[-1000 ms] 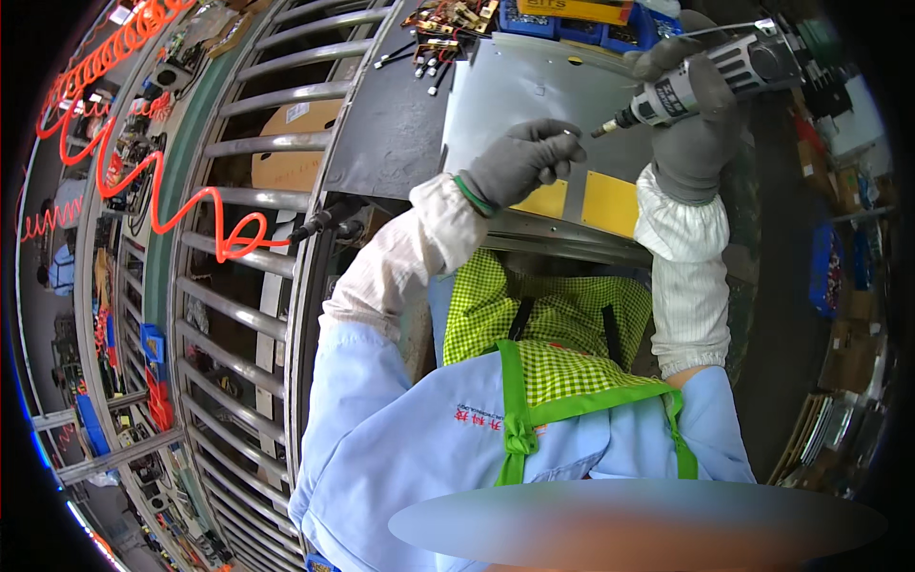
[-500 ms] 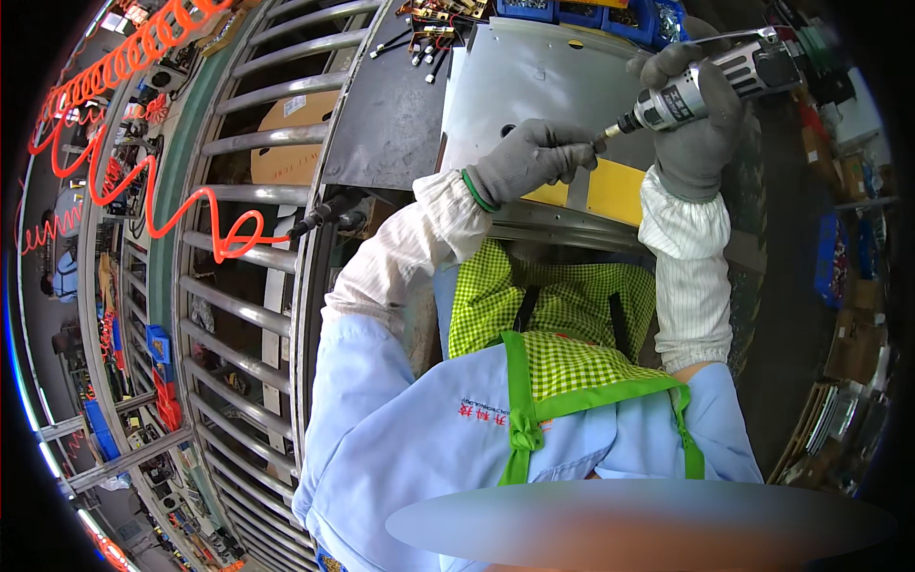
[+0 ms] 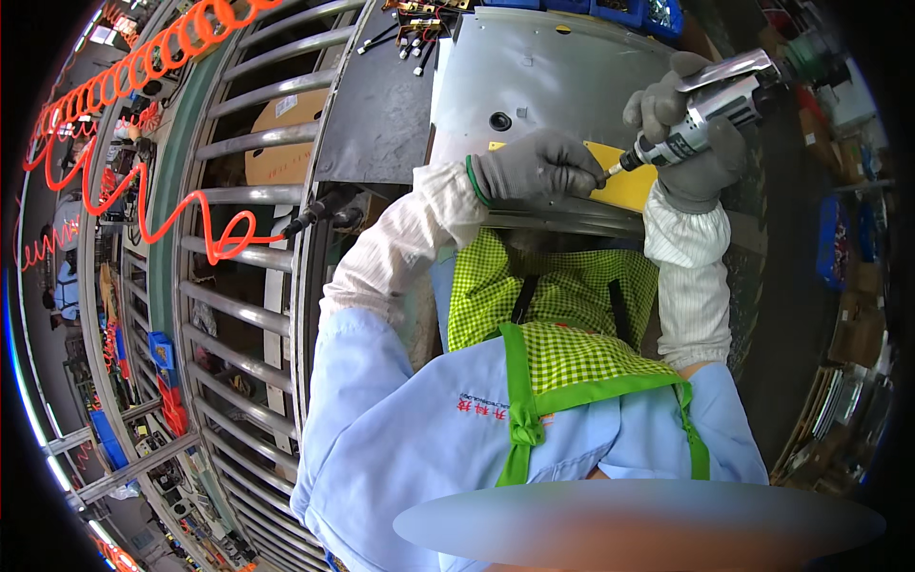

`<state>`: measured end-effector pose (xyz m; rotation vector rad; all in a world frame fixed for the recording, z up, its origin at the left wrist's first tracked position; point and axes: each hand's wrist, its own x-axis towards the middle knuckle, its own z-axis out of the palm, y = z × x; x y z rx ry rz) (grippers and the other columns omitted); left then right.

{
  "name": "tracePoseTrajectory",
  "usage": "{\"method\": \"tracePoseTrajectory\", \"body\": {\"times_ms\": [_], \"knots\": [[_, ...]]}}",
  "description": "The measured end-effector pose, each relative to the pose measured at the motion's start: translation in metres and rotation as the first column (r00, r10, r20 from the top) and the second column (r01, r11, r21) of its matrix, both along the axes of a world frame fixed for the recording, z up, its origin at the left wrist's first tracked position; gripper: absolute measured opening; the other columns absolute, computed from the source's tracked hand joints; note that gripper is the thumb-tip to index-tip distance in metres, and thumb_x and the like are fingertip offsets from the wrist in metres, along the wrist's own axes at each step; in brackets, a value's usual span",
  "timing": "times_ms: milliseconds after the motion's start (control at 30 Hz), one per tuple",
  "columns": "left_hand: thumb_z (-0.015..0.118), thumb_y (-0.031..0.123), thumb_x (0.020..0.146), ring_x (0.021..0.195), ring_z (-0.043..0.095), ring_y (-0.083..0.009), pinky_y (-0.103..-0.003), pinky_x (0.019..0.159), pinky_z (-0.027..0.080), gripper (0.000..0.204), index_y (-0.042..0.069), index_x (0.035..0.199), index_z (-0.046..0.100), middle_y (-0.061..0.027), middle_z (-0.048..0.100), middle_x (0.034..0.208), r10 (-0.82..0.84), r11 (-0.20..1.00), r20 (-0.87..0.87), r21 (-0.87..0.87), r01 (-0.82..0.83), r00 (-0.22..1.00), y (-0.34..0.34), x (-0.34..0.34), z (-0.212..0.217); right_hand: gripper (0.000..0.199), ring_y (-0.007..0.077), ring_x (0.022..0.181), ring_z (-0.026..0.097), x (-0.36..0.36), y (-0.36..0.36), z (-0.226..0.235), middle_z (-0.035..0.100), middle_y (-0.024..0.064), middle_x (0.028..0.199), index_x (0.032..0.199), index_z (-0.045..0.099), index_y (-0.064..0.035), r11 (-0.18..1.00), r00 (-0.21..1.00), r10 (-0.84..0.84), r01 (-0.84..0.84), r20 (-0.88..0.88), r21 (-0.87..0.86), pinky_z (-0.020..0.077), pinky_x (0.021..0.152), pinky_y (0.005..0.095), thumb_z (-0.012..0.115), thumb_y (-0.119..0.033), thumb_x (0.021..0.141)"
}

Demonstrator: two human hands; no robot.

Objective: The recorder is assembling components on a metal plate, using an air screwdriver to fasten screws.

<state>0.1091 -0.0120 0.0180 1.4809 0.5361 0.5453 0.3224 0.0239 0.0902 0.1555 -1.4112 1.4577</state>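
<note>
My right hand (image 3: 703, 157), in a grey glove, is wrapped round a silver air screwdriver (image 3: 694, 129). The tool lies aslant, its bit pointing left and down toward my other hand. My left hand (image 3: 538, 168), also gloved in grey, has its fingertips pinched together right at the bit's tip. Whatever is between those fingertips is too small to make out. Both hands are over the near edge of a grey metal panel (image 3: 572, 81). Beneath the bit is a yellow strip (image 3: 624, 191) along that edge. A dark round fitting (image 3: 499, 121) sits in the panel behind my left hand.
Small wired parts (image 3: 419, 38) lie on the dark tabletop (image 3: 372, 129) at the far left. Blue bins (image 3: 620, 11) line the panel's far side. A roller conveyor (image 3: 238, 305) runs along my left, with a coiled orange air hose (image 3: 157, 205) over it.
The screwdriver and my right hand have come slightly down, and the tool is tilted more steeply. My left hand has moved down a little, uncovering the panel's round fitting; its fingers stay at the bit.
</note>
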Motion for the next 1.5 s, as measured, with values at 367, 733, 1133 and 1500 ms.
{"method": "tracePoseTrajectory", "body": {"times_ms": [367,733,1133,1500], "knots": [[0.065,0.029,0.094,0.061,0.055,-0.0068,-0.022,0.056,0.045,0.032,0.001,0.111,0.065,-0.0013,0.065,0.076,0.164,0.979,0.128,-0.141,-0.145,0.978,-0.010,0.001,0.007,0.051,0.0177,0.071,0.057,0.005,-0.005,0.000,0.064,0.0091,0.094,0.129,0.052,0.0005,0.974,0.964,-0.218,0.205,-0.152,-0.098,0.0474,0.083,0.0453,0.052,-0.032,0.089],[0.064,0.026,0.094,0.085,0.068,-0.0200,-0.030,0.077,0.054,0.032,-0.001,0.109,0.067,-0.0135,0.071,0.092,0.189,0.894,-0.328,0.448,-0.023,0.926,0.001,0.007,0.003,0.032,0.0191,0.075,0.063,-0.013,-0.026,-0.027,0.066,0.0091,0.091,0.120,0.055,-0.0038,0.928,0.932,-0.353,0.360,0.083,-0.098,0.0516,0.084,0.0449,0.056,-0.016,0.090],[0.066,0.021,0.090,0.088,0.068,-0.0271,-0.035,0.080,0.053,0.028,0.004,0.111,0.069,-0.0166,0.070,0.096,0.130,0.847,-0.375,0.524,0.094,0.918,0.007,0.005,0.002,0.039,0.0183,0.070,0.063,-0.018,-0.037,-0.029,0.065,0.0099,0.083,0.119,0.051,0.0041,0.895,0.908,-0.403,0.418,0.117,-0.159,0.0537,0.069,0.0350,0.062,-0.008,0.084],[0.069,0.023,0.083,0.092,0.067,-0.0280,-0.035,0.083,0.053,0.028,0.010,0.108,0.072,-0.0111,0.071,0.101,0.173,0.903,-0.427,0.428,0.030,0.887,-0.003,-0.007,0.020,0.045,0.0185,0.070,0.063,-0.035,-0.061,-0.033,0.064,0.0103,0.083,0.125,0.051,0.0050,0.840,0.852,-0.462,0.510,0.247,-0.184,0.0563,0.077,0.0409,0.067,-0.011,0.086]]}}
